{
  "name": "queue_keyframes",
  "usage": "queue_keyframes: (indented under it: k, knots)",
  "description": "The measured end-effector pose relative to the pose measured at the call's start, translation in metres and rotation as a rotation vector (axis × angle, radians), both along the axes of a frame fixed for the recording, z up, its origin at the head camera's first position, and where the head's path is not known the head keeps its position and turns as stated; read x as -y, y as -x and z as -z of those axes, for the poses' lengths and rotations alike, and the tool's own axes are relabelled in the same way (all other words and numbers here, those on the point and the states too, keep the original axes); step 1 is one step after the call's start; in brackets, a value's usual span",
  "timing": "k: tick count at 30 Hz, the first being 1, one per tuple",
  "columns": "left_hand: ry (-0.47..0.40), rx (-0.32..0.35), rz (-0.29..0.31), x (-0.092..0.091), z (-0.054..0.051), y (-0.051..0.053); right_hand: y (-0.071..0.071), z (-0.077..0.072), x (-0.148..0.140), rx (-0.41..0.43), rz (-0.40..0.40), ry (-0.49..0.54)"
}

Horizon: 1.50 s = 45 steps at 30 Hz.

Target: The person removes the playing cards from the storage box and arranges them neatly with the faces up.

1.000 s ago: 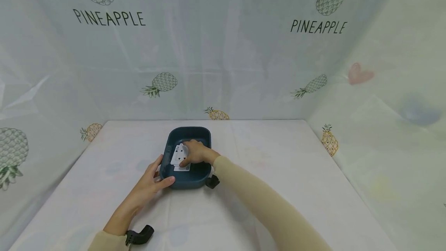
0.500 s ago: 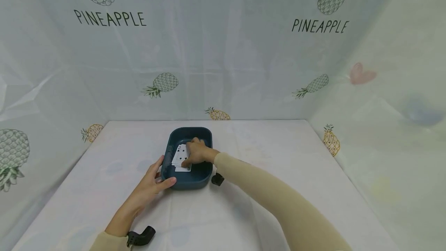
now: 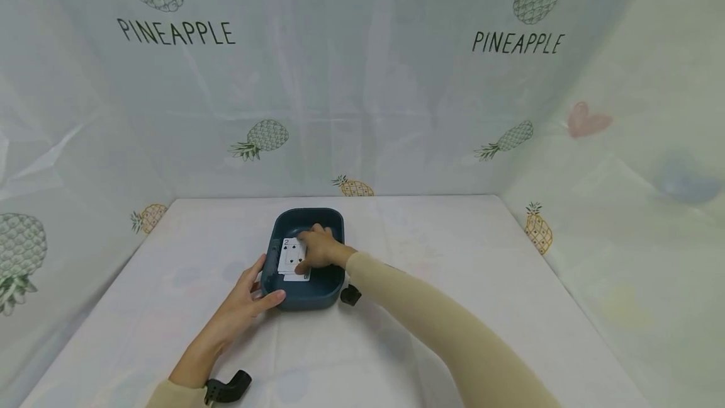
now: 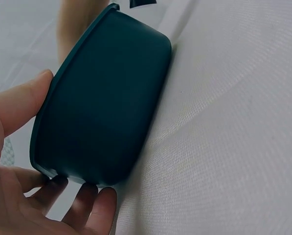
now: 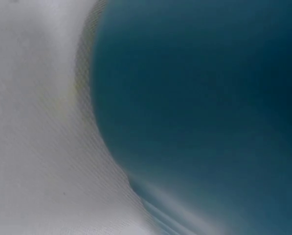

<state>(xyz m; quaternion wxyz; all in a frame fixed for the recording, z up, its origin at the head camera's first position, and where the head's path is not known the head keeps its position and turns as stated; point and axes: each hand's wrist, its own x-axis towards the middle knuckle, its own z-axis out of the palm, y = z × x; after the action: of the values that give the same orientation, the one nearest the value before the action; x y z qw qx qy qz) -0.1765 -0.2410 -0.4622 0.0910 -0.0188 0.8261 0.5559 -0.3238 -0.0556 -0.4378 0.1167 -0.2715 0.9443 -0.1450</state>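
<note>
A dark blue-green plastic box (image 3: 306,302), open at the top, stands on the white-covered table. Several white playing cards (image 3: 289,257) lie overlapping inside it, the top one showing a 2 in its corner and black pips. My left hand (image 3: 240,304) grips the box's near left corner. In the left wrist view its thumb (image 4: 26,100) presses the rim while the fingertips touch the adjoining side. Reaching in over the right wall, my right hand (image 3: 320,249) holds the cards' right side between thumb and fingers. The right wrist view is filled by the box wall (image 5: 194,107), hiding hand and cards.
Black wrist cameras sit on both wrists, the left one (image 3: 229,388) above the table and the right one (image 3: 350,295) close beside the box. A pineapple-print sheet (image 3: 362,93) hangs behind the table (image 3: 430,238) and along its sides.
The right hand has shifted slightly over the cards, and a pale, blurred card edge seen a second ago now lies flat. Left hand and box stay in place.
</note>
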Motion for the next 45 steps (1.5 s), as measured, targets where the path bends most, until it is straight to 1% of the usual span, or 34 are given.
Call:
queue_keyframes:
  k: [4, 10, 13, 19, 22, 29, 38, 45]
  knots:
    - [-0.007, 0.007, -0.011, 0.000, 0.001, -0.001, -0.001, 0.000, 0.000, -0.012, -0.021, 0.005]
    - [0.003, -0.029, 0.004, 0.004, 0.001, -0.002, -0.002, -0.003, 0.001, -0.068, -0.073, -0.025]
    - [0.001, -0.032, 0.004, 0.004, 0.002, -0.002, -0.001, -0.004, 0.002, -0.102, -0.104, -0.035]
    - [0.016, -0.035, 0.009, 0.002, 0.004, 0.001, 0.002, -0.006, -0.002, -0.138, -0.110, -0.044]
    - [0.021, -0.041, 0.005, 0.001, 0.003, 0.002, 0.004, -0.006, -0.003, -0.127, -0.112, -0.033]
    - [0.007, -0.026, -0.007, 0.000, 0.003, 0.001, 0.008, -0.005, -0.004, -0.069, -0.115, 0.059]
    - [0.008, -0.014, -0.016, 0.000, 0.001, 0.000, 0.008, -0.005, -0.006, -0.021, -0.065, 0.169]
    - [0.003, -0.006, -0.019, 0.000, 0.001, 0.000, 0.009, -0.005, -0.005, 0.018, -0.041, 0.209]
